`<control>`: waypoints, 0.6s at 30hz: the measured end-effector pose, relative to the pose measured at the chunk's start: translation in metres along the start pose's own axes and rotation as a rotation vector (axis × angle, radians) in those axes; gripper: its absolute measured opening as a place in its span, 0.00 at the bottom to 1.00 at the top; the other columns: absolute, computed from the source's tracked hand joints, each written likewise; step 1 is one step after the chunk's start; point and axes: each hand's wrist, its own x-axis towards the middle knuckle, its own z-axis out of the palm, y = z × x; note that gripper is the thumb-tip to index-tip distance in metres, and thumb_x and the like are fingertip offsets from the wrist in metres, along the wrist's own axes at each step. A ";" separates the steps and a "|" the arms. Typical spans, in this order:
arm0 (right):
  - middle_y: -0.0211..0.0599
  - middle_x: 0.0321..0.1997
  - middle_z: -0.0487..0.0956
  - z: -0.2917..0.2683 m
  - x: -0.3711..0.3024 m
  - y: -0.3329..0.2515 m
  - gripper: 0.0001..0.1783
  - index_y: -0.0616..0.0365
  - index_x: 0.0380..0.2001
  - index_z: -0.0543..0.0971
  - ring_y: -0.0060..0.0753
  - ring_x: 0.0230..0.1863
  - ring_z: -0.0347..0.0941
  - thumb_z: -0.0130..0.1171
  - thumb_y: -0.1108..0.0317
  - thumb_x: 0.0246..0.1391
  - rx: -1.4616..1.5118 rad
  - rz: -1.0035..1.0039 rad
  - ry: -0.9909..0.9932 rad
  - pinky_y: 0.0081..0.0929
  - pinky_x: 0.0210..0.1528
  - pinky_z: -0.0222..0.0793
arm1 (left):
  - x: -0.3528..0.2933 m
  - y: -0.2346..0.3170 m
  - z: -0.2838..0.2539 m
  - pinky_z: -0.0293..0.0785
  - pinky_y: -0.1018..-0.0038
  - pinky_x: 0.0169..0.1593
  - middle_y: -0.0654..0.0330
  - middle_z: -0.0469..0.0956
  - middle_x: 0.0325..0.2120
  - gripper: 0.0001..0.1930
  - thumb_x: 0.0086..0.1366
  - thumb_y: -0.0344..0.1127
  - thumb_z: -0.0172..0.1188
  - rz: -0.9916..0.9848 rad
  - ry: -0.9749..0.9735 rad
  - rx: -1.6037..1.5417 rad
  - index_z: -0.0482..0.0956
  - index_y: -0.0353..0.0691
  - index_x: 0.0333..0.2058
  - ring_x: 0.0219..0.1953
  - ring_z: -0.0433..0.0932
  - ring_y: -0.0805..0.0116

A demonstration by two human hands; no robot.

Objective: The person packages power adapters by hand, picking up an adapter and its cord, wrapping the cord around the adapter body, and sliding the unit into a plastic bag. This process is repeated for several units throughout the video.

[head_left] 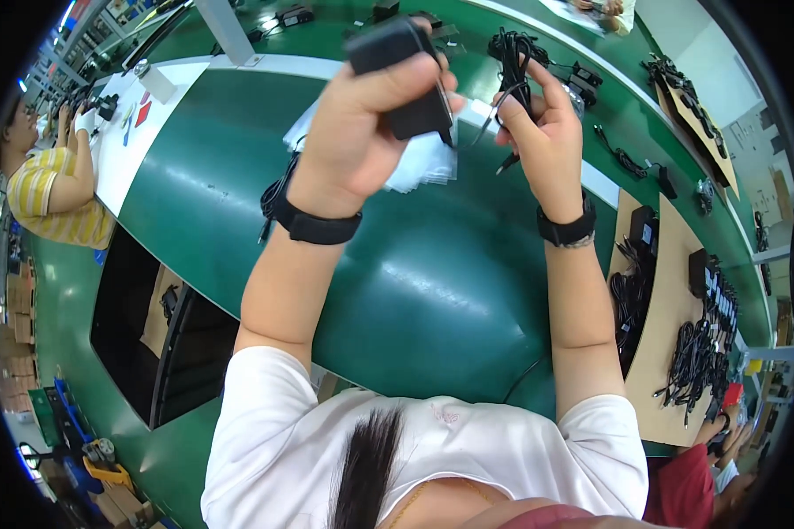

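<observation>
Raised over the green table [432,282], my left hand [370,119] is closed around a black power adapter [423,113]. The adapter's upper end is blurred, and my fingers cover its middle. To its right, my right hand [543,132] pinches a coiled black cable [513,66] between thumb and fingers. A short length of cable hangs beside the thumb, and a thin lead runs between the two hands. Clear plastic bags [425,166] lie on the table beyond my hands, partly hidden by the left one. Beside my left forearm rests another bundled black cable [278,196].
Cardboard sheets [666,264] at the right carry rows of adapters [719,286] and coiled cables [692,361]. More adapters [582,81] lie along the far side. A black bin [198,353] stands at the left below table level. A co-worker in yellow stripes [57,194] sits at the left.
</observation>
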 end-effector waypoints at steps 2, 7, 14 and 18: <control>0.32 0.25 0.74 -0.002 -0.003 -0.011 0.24 0.63 0.50 0.67 0.15 0.17 0.64 0.56 0.69 0.49 0.100 0.062 -0.055 0.10 0.18 0.56 | 0.005 -0.016 -0.004 0.77 0.66 0.37 0.58 0.70 0.32 0.21 0.51 0.23 0.61 -0.010 0.090 0.173 0.65 0.37 0.43 0.33 0.74 0.66; 0.36 0.26 0.74 -0.019 -0.005 -0.013 0.27 0.64 0.53 0.64 0.15 0.15 0.62 0.54 0.67 0.50 0.371 0.177 -0.292 0.10 0.16 0.55 | 0.006 -0.022 0.002 0.77 0.68 0.36 0.59 0.69 0.31 0.21 0.50 0.24 0.62 0.014 0.074 0.209 0.65 0.37 0.43 0.33 0.74 0.67; 0.38 0.27 0.74 -0.017 -0.003 -0.006 0.28 0.63 0.56 0.61 0.16 0.19 0.63 0.52 0.63 0.52 0.464 0.167 -0.387 0.10 0.16 0.56 | 0.005 -0.024 0.001 0.75 0.70 0.37 0.59 0.70 0.31 0.22 0.49 0.25 0.63 -0.016 0.076 0.218 0.65 0.37 0.42 0.33 0.74 0.67; 0.40 0.31 0.73 -0.014 -0.005 -0.008 0.33 0.60 0.59 0.55 0.22 0.22 0.67 0.51 0.60 0.53 0.528 0.159 -0.534 0.13 0.15 0.59 | 0.005 -0.028 0.005 0.74 0.69 0.40 0.57 0.72 0.32 0.19 0.50 0.26 0.63 -0.031 0.085 0.174 0.66 0.35 0.40 0.34 0.75 0.66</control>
